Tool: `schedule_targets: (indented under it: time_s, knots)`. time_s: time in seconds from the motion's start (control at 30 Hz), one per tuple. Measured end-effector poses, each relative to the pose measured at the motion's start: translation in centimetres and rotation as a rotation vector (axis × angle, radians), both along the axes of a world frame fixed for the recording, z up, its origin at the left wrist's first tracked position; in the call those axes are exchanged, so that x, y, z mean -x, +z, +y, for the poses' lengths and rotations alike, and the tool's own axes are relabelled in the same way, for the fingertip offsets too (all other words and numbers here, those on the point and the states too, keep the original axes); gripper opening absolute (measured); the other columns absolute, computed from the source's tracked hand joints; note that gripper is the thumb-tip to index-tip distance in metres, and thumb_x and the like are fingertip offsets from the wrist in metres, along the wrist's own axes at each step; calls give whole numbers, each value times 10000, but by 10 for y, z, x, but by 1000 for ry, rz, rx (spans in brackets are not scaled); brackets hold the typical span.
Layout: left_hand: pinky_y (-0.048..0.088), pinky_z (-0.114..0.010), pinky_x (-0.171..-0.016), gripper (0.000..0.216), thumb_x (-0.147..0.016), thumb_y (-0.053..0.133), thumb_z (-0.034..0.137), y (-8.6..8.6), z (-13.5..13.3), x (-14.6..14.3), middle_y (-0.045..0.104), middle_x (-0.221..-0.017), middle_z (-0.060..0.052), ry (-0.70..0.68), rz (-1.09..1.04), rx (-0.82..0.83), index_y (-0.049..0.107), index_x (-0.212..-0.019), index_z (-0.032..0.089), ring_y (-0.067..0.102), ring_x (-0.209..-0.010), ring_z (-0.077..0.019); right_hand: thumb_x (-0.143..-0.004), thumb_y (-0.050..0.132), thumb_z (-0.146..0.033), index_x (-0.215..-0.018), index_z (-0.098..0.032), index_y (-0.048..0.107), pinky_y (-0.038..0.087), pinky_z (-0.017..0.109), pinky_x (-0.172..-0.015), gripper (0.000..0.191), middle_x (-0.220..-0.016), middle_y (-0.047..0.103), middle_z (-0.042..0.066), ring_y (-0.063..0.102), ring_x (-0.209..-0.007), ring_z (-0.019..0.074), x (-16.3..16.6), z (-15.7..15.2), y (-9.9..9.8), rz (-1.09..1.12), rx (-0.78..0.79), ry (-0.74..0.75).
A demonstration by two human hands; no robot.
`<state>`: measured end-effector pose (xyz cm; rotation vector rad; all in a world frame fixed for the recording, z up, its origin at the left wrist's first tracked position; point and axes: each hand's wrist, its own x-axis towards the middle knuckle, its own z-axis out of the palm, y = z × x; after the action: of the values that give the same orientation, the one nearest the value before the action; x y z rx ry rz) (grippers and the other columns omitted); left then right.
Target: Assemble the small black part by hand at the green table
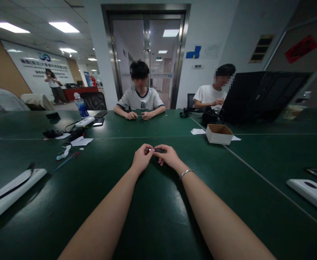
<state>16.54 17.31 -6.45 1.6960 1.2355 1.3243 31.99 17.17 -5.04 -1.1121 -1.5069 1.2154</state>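
My left hand (141, 159) and my right hand (171, 157) meet over the middle of the green table (155, 213). Between their fingertips is a small dark, slim object (160, 150) with a pale, shiny end on the left. Its exact kind is too small to make out, and fingers cover part of it. The left thumb and fingers pinch the pale end. Around the dark part, the right thumb and forefinger are closed, with the other right fingers curled below. A silver bracelet (186, 174) circles my right wrist.
A small open box (219, 134) stands ahead on the right, near a large black case (245, 95). At left are papers (82, 141), a water bottle (80, 105) and a long white object (14, 193). Another white device (311, 195) lies far right. A person (139, 95) sits opposite.
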Motion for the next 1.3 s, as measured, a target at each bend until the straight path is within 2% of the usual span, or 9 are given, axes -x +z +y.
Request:
schedule_targets:
  time_s: [0.1, 0.23, 0.37, 0.53, 0.67, 0.83, 0.97, 1.3]
  knots:
    - [486, -258, -706, 157, -805, 600, 317, -1, 1, -1, 665, -809, -20, -48, 2, 12, 646, -890, 193, 623, -767, -153, -790, 673, -104, -1037, -108, 622, 503, 149, -388, 253, -542, 577, -30, 572, -430, 96, -3, 0, 3, 65, 49, 27]
    - [490, -258, -690, 192, -809, 600, 351, -1, 0, 0, 664, -790, -25, -37, 5, 17, 653, -901, 191, 627, -758, -158, -796, 629, -48, -1082, -110, 611, 515, 144, -439, 293, -651, 642, 11, 618, -506, 100, -5, 1, 5, 155, 110, 52]
    - [501, -268, -692, 211, -808, 596, 362, -1, 2, 0, 662, -820, -38, 8, -59, -7, 641, -905, 179, 633, -769, -163, -776, 642, -67, -1057, -133, 558, 468, 144, -368, 300, -599, 595, -38, 572, -416, 92, -3, 1, 2, 111, 44, 36]
    - [533, -293, -736, 217, -803, 607, 337, 1, 2, -2, 659, -915, -63, -19, -166, -13, 628, -936, 167, 655, -830, -176, -728, 678, -79, -942, -173, 490, 443, 150, -328, 300, -573, 563, -72, 571, -388, 111, -1, 1, -1, 75, 8, 30]
    - [548, -296, -741, 210, -805, 610, 322, 0, 2, -1, 654, -947, -68, -26, -162, -11, 635, -941, 164, 650, -822, -170, -731, 632, -11, -911, -155, 507, 498, 163, -388, 262, -613, 592, -35, 646, -497, 143, 2, 0, 3, 134, 46, -3]
    - [551, -297, -723, 214, -805, 624, 329, -3, 6, -1, 652, -914, -63, 6, -186, -6, 630, -942, 163, 646, -784, -166, -797, 535, 11, -974, -136, 550, 569, 190, -506, 231, -770, 670, 45, 702, -644, 158, 2, -3, 8, 255, 109, -9]
    - [548, -297, -712, 182, -805, 624, 297, -3, 7, -2, 646, -877, -61, 1, -197, 14, 633, -915, 154, 642, -760, -166, -850, 505, -31, -969, -129, 569, 579, 207, -516, 166, -829, 686, 75, 705, -639, 163, 0, -5, 8, 320, 137, 3]
    - [537, -270, -688, 155, -806, 622, 266, -2, 6, -3, 645, -822, -45, -13, -209, 49, 640, -908, 150, 638, -708, -147, -860, 509, -13, -1044, -133, 549, 590, 226, -542, 223, -819, 687, 76, 714, -679, 184, -2, -5, 8, 374, 151, -16]
